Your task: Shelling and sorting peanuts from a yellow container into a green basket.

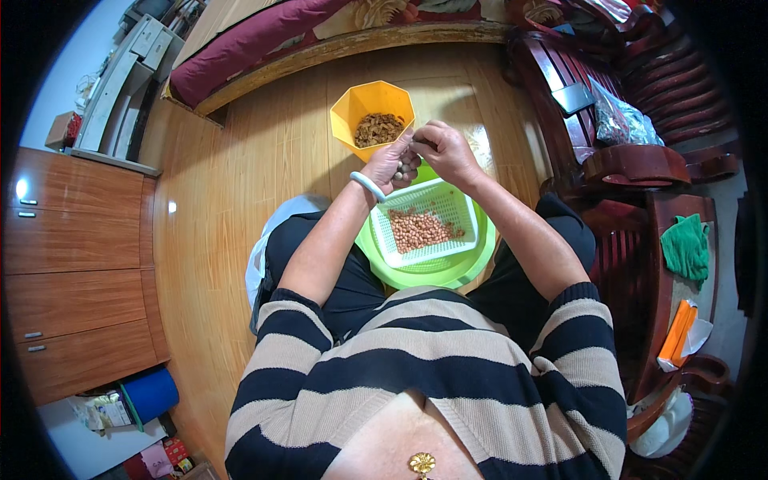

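Note:
My left hand (390, 165), with a pale bangle at its wrist, cups several unshelled peanuts (406, 165). Against its thumb, the fingertips of my right hand (447, 150) pinch something small and dark, perhaps a peanut, mostly hidden by the fingers. Just beyond the left hand stands a yellow octagonal bin (354, 114) with brown shells (379, 129) at its bottom. Below both hands a white slotted plastic basket (429, 257) rests in a light green basin (384, 273). Shelled reddish peanuts (420, 231) lie in the basket, heaped towards its near left side.
My knees flank the basin. A white plastic bag (258, 258) hangs by my left leg. Right of me stands a dark red wooden bench (552, 66) with a phone (573, 98) and a clear plastic bag (624, 120). A wooden bed frame (336, 54) crosses the far side; cabinets (78, 240) line the left.

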`<state>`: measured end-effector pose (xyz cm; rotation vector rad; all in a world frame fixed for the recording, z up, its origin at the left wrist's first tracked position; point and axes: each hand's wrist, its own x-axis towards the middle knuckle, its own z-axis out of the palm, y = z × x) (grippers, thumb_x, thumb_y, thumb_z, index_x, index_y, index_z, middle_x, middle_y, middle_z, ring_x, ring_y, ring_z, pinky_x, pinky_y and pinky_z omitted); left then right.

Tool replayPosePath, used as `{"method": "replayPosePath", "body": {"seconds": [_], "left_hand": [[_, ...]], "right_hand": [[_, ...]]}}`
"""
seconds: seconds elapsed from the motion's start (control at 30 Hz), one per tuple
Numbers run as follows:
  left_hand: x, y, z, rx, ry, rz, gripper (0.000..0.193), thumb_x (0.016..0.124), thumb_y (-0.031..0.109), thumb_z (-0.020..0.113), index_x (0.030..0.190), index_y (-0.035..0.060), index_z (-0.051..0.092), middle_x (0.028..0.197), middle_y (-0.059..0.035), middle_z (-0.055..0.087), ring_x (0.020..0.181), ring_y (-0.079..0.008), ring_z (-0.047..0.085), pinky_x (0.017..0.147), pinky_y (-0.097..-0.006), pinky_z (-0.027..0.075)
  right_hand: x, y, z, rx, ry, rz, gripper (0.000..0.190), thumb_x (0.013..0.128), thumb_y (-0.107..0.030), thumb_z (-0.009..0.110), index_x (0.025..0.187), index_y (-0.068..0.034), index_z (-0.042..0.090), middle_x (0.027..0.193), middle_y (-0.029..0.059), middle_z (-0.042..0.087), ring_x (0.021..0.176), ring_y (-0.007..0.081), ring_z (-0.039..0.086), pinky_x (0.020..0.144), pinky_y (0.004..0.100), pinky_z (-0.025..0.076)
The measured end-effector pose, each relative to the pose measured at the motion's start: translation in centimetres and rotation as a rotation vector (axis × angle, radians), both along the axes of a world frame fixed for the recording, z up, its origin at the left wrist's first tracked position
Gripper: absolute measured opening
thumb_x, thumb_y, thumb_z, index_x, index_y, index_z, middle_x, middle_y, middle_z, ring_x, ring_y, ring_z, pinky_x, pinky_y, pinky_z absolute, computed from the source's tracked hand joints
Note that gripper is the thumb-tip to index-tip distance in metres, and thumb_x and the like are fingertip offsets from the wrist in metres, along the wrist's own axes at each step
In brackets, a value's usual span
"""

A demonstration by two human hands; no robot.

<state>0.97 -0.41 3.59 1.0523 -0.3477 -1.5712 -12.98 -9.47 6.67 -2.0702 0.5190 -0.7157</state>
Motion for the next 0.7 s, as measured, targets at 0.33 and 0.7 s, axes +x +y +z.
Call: {"method": "replayPosePath", "body": {"seconds": [0.33, 0.7], "left_hand": [[-0.4, -0.1, -0.3, 0.004, 0.130, -0.113, 0.043, 0.090, 0.054, 0.047, 0.071, 0.0151, 0.049, 0.057, 0.0001, 0.046, 0.042, -0.0077, 0.042, 0.034, -0.0185, 0.030], [-1.6, 0.3, 1.5, 0.029, 0.204, -0.124, 0.050, 0.089, 0.056, 0.047, 0.061, 0.0145, 0.043, 0.053, 0.0000, 0.046, 0.038, -0.0077, 0.041, 0.031, -0.0171, 0.029]], "right_hand": [[0.1, 0.5, -0.9, -0.046, 0.056, -0.026, 0.013, 0.080, -0.013, 0.063, 0.082, 0.000, 0.061, 0.081, 0.0135, 0.056, 0.075, 0.0301, 0.058, 0.069, 0.0375, 0.047], [-0.3, 0.5, -0.4, -0.341, 0.144, -0.021, 0.012, 0.084, -0.012, 0.053, 0.083, 0.000, 0.053, 0.086, 0.0182, 0.053, 0.082, 0.0376, 0.056, 0.071, 0.0445, 0.046]]}}
